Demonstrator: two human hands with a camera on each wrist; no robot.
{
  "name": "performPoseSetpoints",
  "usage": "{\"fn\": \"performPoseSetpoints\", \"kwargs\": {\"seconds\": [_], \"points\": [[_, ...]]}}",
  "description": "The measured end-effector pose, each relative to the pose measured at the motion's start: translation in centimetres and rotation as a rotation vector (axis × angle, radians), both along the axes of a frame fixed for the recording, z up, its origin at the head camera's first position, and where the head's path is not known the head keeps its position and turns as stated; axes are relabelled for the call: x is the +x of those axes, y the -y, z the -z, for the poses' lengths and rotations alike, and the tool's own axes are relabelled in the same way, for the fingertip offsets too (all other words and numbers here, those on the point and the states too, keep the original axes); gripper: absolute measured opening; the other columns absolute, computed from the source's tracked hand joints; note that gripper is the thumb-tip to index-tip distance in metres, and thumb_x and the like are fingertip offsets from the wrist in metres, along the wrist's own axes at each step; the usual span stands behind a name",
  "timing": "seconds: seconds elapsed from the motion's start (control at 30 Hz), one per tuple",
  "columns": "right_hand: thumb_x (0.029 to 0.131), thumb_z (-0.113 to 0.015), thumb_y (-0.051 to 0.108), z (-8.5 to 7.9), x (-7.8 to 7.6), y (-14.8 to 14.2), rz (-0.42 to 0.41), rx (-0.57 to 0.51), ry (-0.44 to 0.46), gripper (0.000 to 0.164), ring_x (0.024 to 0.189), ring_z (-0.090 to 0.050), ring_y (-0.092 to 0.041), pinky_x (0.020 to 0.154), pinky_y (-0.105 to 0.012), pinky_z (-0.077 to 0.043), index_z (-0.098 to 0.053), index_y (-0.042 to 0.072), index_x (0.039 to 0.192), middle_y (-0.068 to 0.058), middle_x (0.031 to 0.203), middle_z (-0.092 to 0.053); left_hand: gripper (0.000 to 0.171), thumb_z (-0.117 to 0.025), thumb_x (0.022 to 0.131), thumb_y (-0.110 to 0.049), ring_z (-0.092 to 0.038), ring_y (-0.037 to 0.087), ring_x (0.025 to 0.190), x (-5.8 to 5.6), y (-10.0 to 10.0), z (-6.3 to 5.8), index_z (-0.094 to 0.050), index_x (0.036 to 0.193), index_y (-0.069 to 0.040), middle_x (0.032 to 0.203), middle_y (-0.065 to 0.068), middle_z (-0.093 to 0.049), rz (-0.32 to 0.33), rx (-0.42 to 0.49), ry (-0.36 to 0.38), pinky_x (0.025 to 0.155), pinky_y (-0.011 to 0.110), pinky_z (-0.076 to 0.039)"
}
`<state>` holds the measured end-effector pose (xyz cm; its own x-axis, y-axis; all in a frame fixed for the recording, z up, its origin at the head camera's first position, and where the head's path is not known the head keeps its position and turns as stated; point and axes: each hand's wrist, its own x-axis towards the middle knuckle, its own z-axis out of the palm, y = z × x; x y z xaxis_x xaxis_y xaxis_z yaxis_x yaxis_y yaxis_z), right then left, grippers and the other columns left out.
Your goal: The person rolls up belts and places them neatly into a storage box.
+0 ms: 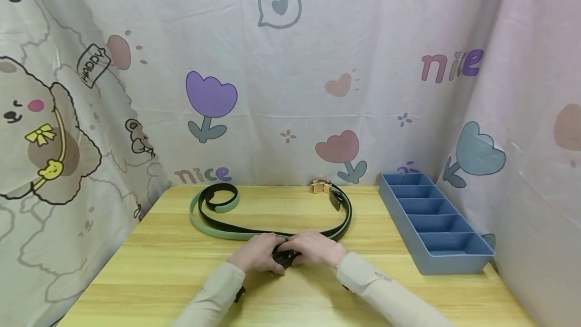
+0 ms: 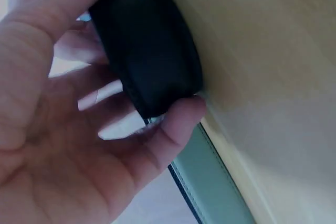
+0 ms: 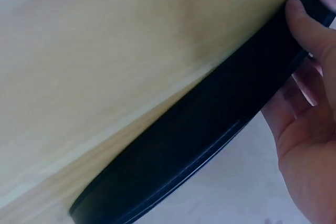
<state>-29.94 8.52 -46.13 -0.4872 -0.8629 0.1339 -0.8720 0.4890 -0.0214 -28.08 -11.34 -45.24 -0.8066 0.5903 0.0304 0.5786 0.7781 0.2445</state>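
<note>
A black belt, rolled into a coil (image 1: 284, 256), stands on edge near the front of the table between both hands. My left hand (image 1: 258, 253) curls its thumb and fingers round the coil's left side; in the left wrist view the smooth black outer turn (image 2: 152, 45) lies inside that grip. From the other side my right hand (image 1: 316, 248) holds the coil, its thumb (image 3: 307, 24) against the black leather. A long black strap (image 3: 194, 135) stretches away from that hand in the right wrist view. Whether it joins the coil is hidden. Behind the hands runs a light green strap (image 2: 210, 177).
Green and black strap lengths curve across the table (image 1: 150, 266), ending in a loose loop (image 1: 222, 208) at left. A gold buckle (image 1: 321, 185) lies at the back right. At the right edge stands a blue-grey tray (image 1: 413, 241) with several compartments. A patterned curtain (image 1: 290, 64) surrounds the table.
</note>
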Motion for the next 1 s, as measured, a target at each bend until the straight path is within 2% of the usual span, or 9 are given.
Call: {"fn": "performPoseSetpoints", "kwargs": {"seconds": [0.13,0.2,0.33,0.43,0.53,0.63,0.73,0.9,1.0], "points": [[0.079,-0.079,0.030,0.07,-0.13,0.02,0.000,-0.014,-0.001,0.038,0.090,-0.064,0.001,0.081,-0.018,-0.050,-0.069,0.026,0.115,0.012,0.103,-0.071,0.054,-0.088,0.068,-0.039,-0.056,0.008,0.086,-0.02,0.30,-0.44,-0.066,0.115,-0.021,0.097,-0.007,-0.063,0.065,0.008,0.057,0.080,0.030,-0.048],[0.078,-0.079,0.032,0.11,-0.15,0.15,-0.012,-0.022,-0.004,0.035,0.086,-0.063,0.003,0.078,-0.016,-0.049,-0.071,0.025,0.111,0.013,0.100,-0.071,0.057,-0.087,0.067,-0.047,-0.057,0.009,0.087,0.03,0.33,-0.40,-0.066,0.113,-0.019,0.098,-0.006,-0.064,0.050,0.014,0.046,0.080,0.031,-0.049],[0.078,-0.078,0.037,0.00,-0.10,0.23,-0.017,-0.030,0.016,0.034,0.082,-0.061,0.004,0.075,-0.015,-0.048,-0.072,0.026,0.109,0.014,0.097,-0.071,0.062,-0.082,0.063,-0.064,-0.057,0.012,0.081,0.19,0.20,-0.11,-0.066,0.100,-0.017,0.091,-0.004,-0.064,-0.032,0.024,0.011,0.074,0.032,-0.050],[0.078,-0.078,0.039,-0.15,-0.05,0.06,0.008,-0.005,0.029,0.040,0.086,-0.061,0.003,0.078,-0.016,-0.049,-0.069,0.027,0.116,0.014,0.101,-0.070,0.057,-0.083,0.064,-0.061,-0.056,0.012,0.078,0.17,0.11,0.04,-0.067,0.098,-0.018,0.088,-0.005,-0.063,-0.045,0.026,0.013,0.072,0.032,-0.049],[0.078,-0.079,0.037,-0.26,0.02,-0.05,0.041,0.022,0.038,0.043,0.090,-0.061,0.002,0.080,-0.018,-0.049,-0.068,0.028,0.119,0.013,0.104,-0.069,0.054,-0.085,0.067,-0.052,-0.055,0.009,0.081,0.03,0.17,-0.01,-0.067,0.107,-0.020,0.092,-0.007,-0.062,-0.005,0.010,0.038,0.075,0.030,-0.048],[0.078,-0.080,0.037,-0.32,0.04,0.09,0.040,0.021,0.040,0.038,0.087,-0.061,0.003,0.078,-0.017,-0.049,-0.070,0.028,0.114,0.013,0.100,-0.069,0.053,-0.088,0.067,-0.042,-0.054,0.007,0.085,-0.17,0.29,-0.16,-0.066,0.112,-0.023,0.096,-0.009,-0.060,0.062,0.002,0.067,0.079,0.028,-0.048],[0.077,-0.080,0.038,-0.30,0.07,0.31,0.027,0.006,0.039,0.035,0.084,-0.061,0.004,0.077,-0.015,-0.049,-0.072,0.027,0.109,0.014,0.097,-0.071,0.055,-0.088,0.067,-0.042,-0.055,0.007,0.086,-0.25,0.43,-0.24,-0.065,0.113,-0.023,0.097,-0.009,-0.060,0.090,0.003,0.080,0.081,0.028,-0.048],[0.077,-0.079,0.039,-0.12,0.06,0.15,0.023,0.010,0.023,0.043,0.087,-0.062,0.003,0.079,-0.017,-0.049,-0.070,0.027,0.117,0.013,0.102,-0.070,0.068,-0.083,0.066,-0.059,-0.058,0.013,0.090,-0.08,0.59,-0.02,-0.066,0.114,-0.014,0.102,-0.001,-0.063,-0.013,0.003,0.068,0.083,0.034,-0.050],[0.078,-0.079,0.039,-0.12,-0.01,0.11,0.012,0.010,0.024,0.043,0.088,-0.062,0.003,0.079,-0.017,-0.049,-0.069,0.027,0.118,0.013,0.103,-0.070,0.065,-0.084,0.065,-0.056,-0.057,0.014,0.088,-0.13,0.59,0.12,-0.066,0.111,-0.014,0.100,0.000,-0.063,-0.024,0.007,0.067,0.081,0.034,-0.050]]}}
